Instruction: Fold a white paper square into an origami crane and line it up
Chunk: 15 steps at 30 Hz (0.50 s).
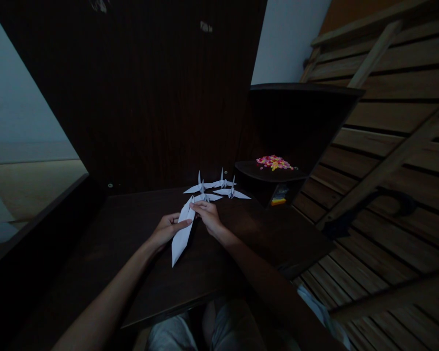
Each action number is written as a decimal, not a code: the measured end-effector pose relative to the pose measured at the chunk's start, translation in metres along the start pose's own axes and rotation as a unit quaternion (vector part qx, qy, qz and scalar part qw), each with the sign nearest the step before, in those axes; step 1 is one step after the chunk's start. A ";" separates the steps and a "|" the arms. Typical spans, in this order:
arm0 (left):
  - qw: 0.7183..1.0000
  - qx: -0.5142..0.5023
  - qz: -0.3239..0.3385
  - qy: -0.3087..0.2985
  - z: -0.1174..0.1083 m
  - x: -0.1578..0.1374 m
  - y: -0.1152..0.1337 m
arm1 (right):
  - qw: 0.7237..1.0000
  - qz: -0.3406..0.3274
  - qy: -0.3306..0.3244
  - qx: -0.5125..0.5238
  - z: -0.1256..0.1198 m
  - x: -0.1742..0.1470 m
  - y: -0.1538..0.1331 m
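A long white piece of folded paper (183, 233), pointed at its near end, is held above the dark desk. My left hand (165, 231) grips its left side, with the thumb lying across the front face. At the upper right edge, my right hand (208, 214) pinches the paper near its narrow tips. Just beyond my hands stand several white paper cranes (232, 192) with wings spread, close together near the back of the desk. One of them is partly covered by the paper and my right hand.
The dark wooden desk (131, 229) has a tall back panel (161, 97). On its right, a corner shelf (246, 168) bears a heap of small pink and yellow pieces (274, 162); a yellow item (278, 201) lies in the compartment below. Wooden slats (395, 122) stand at the right.
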<state>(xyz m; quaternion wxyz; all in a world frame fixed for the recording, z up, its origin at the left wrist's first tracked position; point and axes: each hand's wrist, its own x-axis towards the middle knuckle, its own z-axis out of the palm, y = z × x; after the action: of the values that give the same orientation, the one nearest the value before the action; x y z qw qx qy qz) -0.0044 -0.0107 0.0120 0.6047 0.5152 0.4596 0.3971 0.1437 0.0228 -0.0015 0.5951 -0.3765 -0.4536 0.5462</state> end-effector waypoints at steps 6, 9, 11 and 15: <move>1.000 0.016 0.007 0.007 0.001 0.001 -0.001 | 1.000 -0.012 0.005 -0.021 -0.002 0.003 0.003; 1.000 0.020 0.009 0.012 0.000 0.000 0.000 | 1.000 -0.010 0.005 -0.027 -0.003 0.004 0.004; 1.000 0.023 0.006 0.014 0.001 -0.001 0.001 | 0.999 -0.017 0.009 -0.030 -0.003 0.005 0.004; 1.000 0.009 -0.001 0.014 0.004 -0.002 0.002 | 0.999 -0.020 0.006 -0.026 -0.004 0.005 0.005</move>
<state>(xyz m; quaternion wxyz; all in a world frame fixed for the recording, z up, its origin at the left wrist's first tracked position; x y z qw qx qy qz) -0.0015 -0.0135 0.0149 0.5944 0.5145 0.4718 0.3993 0.1458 0.0285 -0.0066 0.5987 -0.3861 -0.4715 0.5199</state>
